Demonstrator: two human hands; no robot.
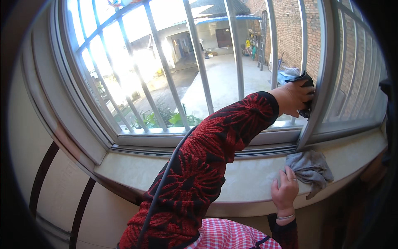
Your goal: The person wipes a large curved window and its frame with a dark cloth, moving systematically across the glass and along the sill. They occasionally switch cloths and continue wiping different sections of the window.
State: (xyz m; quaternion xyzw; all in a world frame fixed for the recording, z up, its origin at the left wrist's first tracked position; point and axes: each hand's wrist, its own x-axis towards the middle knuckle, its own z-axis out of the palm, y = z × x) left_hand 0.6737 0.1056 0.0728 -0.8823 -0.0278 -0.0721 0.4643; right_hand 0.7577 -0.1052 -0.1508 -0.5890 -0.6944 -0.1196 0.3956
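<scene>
My left hand reaches across to the right side of the window and presses a black cloth near the upright metal sash frame. Its fingers are spread over the cloth, which is partly hidden beneath them. Low on the right, my right hand rests palm down at the front of the pale windowsill. A ring and a bracelet are on it. Beside its fingertips lies a crumpled grey cloth, its corner hanging over the sill's edge; whether the fingers touch it I cannot tell.
Upright metal bars stand outside the window. A sliding track runs along the sill's back. Past the bars are green plants, a concrete yard, a ladder and a brick wall. A dark cable runs along my left sleeve.
</scene>
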